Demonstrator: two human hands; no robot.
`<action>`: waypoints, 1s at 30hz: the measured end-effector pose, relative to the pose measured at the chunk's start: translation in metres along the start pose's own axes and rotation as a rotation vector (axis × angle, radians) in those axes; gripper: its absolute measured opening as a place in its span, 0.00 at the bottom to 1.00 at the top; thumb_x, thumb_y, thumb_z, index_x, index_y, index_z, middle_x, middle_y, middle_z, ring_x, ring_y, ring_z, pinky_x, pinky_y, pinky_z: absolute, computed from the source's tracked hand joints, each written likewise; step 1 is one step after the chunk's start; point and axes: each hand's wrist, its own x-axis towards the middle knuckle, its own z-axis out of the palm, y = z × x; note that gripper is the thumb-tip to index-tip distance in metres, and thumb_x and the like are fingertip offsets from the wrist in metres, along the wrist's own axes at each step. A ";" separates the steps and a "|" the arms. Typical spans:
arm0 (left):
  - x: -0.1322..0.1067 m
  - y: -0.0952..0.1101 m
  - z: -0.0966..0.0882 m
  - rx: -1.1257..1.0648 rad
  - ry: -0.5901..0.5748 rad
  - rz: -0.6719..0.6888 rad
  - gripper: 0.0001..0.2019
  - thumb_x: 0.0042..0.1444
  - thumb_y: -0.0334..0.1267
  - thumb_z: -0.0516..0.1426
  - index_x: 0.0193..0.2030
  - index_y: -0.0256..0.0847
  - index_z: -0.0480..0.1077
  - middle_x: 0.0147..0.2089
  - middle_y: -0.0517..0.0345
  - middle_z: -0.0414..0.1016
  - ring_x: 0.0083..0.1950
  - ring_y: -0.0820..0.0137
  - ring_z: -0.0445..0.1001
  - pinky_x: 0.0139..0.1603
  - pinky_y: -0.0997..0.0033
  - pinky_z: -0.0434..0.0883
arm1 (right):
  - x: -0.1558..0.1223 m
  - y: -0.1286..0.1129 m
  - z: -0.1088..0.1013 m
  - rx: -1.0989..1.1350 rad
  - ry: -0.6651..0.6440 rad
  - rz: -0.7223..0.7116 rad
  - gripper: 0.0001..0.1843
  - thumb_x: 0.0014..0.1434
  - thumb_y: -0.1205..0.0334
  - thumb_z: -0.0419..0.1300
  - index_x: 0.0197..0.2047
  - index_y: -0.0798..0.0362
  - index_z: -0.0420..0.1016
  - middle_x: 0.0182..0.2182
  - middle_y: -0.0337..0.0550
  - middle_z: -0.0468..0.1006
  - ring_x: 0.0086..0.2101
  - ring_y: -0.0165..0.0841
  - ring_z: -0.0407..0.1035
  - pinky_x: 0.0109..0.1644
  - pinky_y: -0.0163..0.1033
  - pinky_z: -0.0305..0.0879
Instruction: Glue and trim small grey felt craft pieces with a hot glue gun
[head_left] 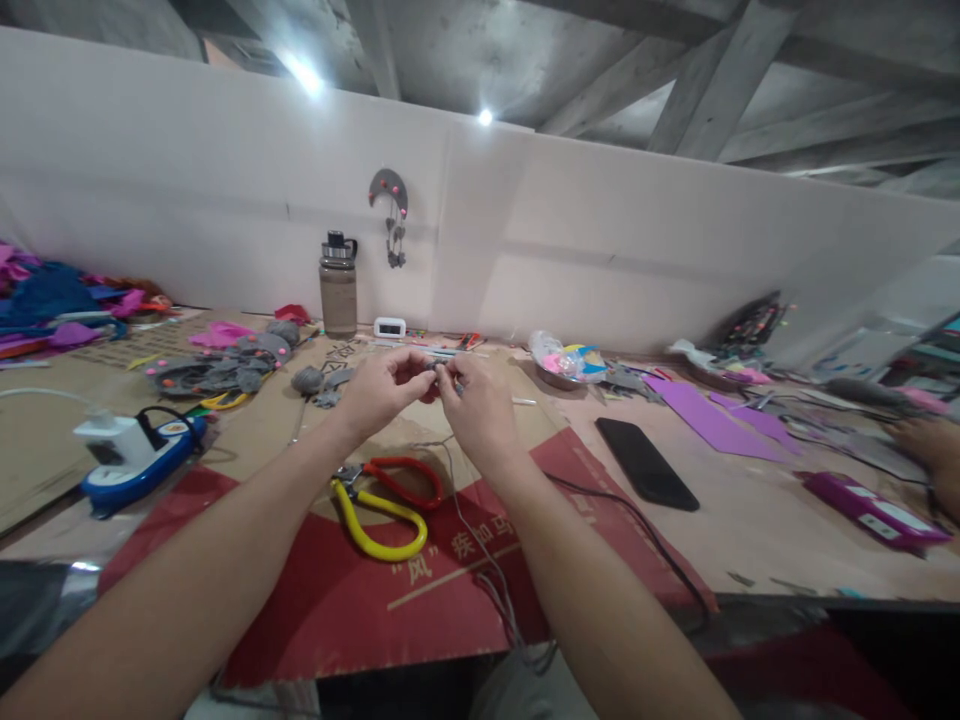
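My left hand [386,392] and my right hand [478,408] meet over the middle of the work sheet, fingertips pinched together. Between them is a small dark grey piece [434,366], mostly hidden by the fingers. A thin grey cord [466,512] hangs below my right hand and trails over the sheet's front edge; whether it joins the piece I cannot tell. Scissors with one red and one yellow handle [384,548] lie just below my wrists. Left of my left hand sit a grey yarn ball [307,380] and grey scraps [335,386].
Red and brown cardboard [315,610] covers the table before me. A black phone [646,464] and purple power strip [874,510] lie right, a blue power strip [142,468] left. A bottle [339,295] stands behind. Another person's hand [930,445] is at the far right.
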 end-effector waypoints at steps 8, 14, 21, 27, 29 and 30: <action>0.005 -0.005 -0.007 0.141 -0.037 -0.056 0.11 0.51 0.43 0.56 0.31 0.36 0.71 0.23 0.57 0.73 0.19 0.77 0.67 0.20 0.78 0.66 | 0.002 0.006 0.004 0.123 -0.120 0.081 0.12 0.59 0.59 0.49 0.27 0.53 0.67 0.24 0.39 0.69 0.25 0.29 0.60 0.29 0.35 0.51; 0.005 -0.009 -0.002 -0.029 0.116 -0.145 0.09 0.48 0.40 0.58 0.30 0.36 0.66 0.22 0.59 0.71 0.24 0.72 0.73 0.27 0.71 0.73 | 0.001 0.007 0.009 0.306 -0.104 0.111 0.06 0.57 0.62 0.50 0.32 0.53 0.65 0.23 0.37 0.67 0.24 0.28 0.60 0.29 0.34 0.54; 0.004 -0.011 0.000 -0.152 0.112 -0.137 0.10 0.48 0.40 0.59 0.31 0.36 0.64 0.25 0.59 0.72 0.25 0.72 0.74 0.31 0.66 0.75 | 0.000 0.008 0.014 0.415 -0.059 0.172 0.11 0.56 0.60 0.52 0.42 0.54 0.64 0.20 0.32 0.64 0.22 0.27 0.59 0.27 0.32 0.54; 0.003 -0.007 -0.002 -0.107 -0.002 -0.133 0.11 0.49 0.43 0.58 0.32 0.35 0.70 0.28 0.54 0.74 0.28 0.70 0.74 0.29 0.70 0.73 | 0.003 0.012 0.010 0.432 -0.075 0.203 0.09 0.56 0.58 0.51 0.31 0.54 0.68 0.25 0.38 0.71 0.25 0.27 0.63 0.29 0.33 0.57; 0.004 -0.007 -0.005 -0.137 -0.055 -0.138 0.12 0.50 0.44 0.57 0.33 0.35 0.72 0.29 0.52 0.75 0.30 0.70 0.74 0.30 0.71 0.72 | 0.005 0.015 0.008 0.431 -0.083 0.211 0.09 0.56 0.58 0.51 0.31 0.54 0.68 0.25 0.38 0.71 0.25 0.28 0.64 0.29 0.33 0.57; 0.005 -0.007 -0.006 -0.157 -0.074 -0.144 0.13 0.51 0.44 0.57 0.33 0.35 0.72 0.29 0.52 0.76 0.30 0.70 0.74 0.30 0.72 0.72 | 0.005 0.016 0.007 0.430 -0.090 0.209 0.09 0.56 0.58 0.51 0.31 0.54 0.67 0.24 0.38 0.71 0.25 0.28 0.64 0.29 0.33 0.57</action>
